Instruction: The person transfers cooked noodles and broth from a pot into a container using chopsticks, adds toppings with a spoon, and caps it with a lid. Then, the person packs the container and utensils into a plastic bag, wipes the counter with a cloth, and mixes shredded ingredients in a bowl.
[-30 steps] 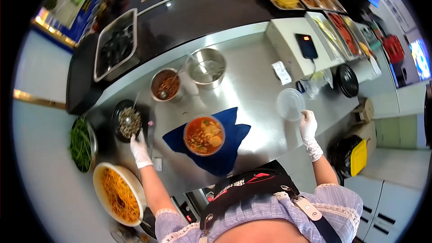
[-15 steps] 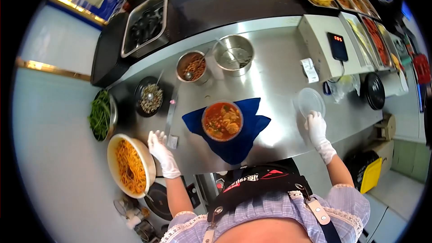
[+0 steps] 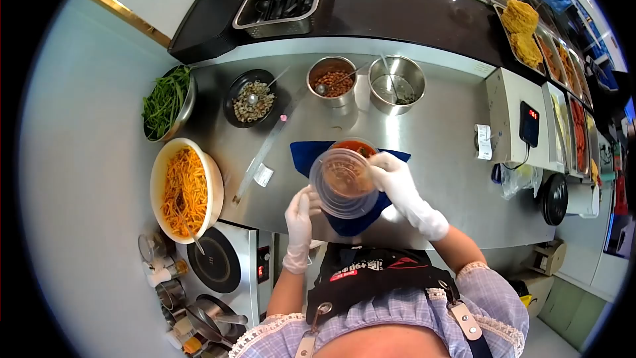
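1. The clear plastic lid (image 3: 336, 189) is held up, tilted, in front of the person, above the blue cloth (image 3: 354, 225).
2. Its right edge is gripped by the right hand (image 3: 399, 187), whose gloved fingers are closed on the rim.
3. Its lower left edge is met by the left hand (image 3: 301, 221); the gloved fingers are bent and slightly parted, and whether the rim is pinched by them cannot be told.
4. The bowl of red soup (image 3: 354, 144) is set on the cloth and is partly hidden by the lid.
5. The cloth is spread on the metal counter (image 3: 444, 159).
6. Beyond the bowl, a pot of beans (image 3: 334, 83) and a larger metal pot (image 3: 396, 103) are placed side by side, each with a utensil left in it.
7. To their left, a black bowl (image 3: 232, 105) is filled with small pale and dark pieces.
8. At the far left, green vegetables are heaped in a metal bowl (image 3: 185, 107), and orange shreds in a white tub (image 3: 213, 189) nearer the person.
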{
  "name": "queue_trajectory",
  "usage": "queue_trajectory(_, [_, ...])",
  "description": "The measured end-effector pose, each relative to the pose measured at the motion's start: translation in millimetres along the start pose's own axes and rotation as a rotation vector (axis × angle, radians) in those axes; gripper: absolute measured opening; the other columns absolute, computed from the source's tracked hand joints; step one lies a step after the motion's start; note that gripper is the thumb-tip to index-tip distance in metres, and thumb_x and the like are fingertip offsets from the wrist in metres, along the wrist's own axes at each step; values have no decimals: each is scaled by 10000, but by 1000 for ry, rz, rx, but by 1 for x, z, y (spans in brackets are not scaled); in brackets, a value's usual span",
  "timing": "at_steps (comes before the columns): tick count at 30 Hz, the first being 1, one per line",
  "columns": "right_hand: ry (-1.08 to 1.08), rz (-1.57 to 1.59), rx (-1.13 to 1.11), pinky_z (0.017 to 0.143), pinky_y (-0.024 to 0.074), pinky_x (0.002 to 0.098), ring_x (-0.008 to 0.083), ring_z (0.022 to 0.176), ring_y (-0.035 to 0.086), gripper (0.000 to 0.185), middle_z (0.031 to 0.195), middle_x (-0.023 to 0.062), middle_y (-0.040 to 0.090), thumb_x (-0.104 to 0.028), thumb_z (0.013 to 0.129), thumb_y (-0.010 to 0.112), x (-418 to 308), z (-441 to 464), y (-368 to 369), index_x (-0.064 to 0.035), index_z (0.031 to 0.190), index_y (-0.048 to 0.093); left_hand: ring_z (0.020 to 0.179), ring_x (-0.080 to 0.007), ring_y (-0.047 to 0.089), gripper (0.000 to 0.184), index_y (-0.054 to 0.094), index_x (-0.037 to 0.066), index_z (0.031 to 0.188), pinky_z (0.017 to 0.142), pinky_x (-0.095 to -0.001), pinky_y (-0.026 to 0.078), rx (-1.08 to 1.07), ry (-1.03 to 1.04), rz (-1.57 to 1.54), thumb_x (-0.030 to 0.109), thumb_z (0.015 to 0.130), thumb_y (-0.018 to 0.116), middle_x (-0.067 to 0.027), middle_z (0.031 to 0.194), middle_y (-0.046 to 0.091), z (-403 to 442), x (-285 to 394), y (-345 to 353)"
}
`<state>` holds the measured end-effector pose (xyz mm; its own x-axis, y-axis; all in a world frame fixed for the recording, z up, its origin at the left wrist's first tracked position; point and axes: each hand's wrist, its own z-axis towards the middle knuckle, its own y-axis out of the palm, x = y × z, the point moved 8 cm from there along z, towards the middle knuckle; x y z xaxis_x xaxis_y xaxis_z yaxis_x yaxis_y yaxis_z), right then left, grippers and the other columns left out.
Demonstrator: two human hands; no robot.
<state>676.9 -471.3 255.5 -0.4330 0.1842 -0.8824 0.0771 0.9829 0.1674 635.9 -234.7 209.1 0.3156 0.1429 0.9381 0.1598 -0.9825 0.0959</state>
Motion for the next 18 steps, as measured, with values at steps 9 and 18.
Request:
queue_trajectory(9, [-392,-625,246,599,482,285,141,629,607,92,712,90,636,-88,810,624,-1,70,-1,0,838,622,611,-79,590,262,634,18,1075,528,-186,466,75,-260,-90,197,884,627,-6,762,624,56,-53,6])
queue_trajectory(18, [-367,-688,307,647,479,360,297,694,601,64,767,160,613,-61,777,617,10,64,-27,-1,800,622,610,-93,601,232,655,4,1009,525,-205,478,60,-240,48,181,860,654,-36,785,652,53,-42,14])
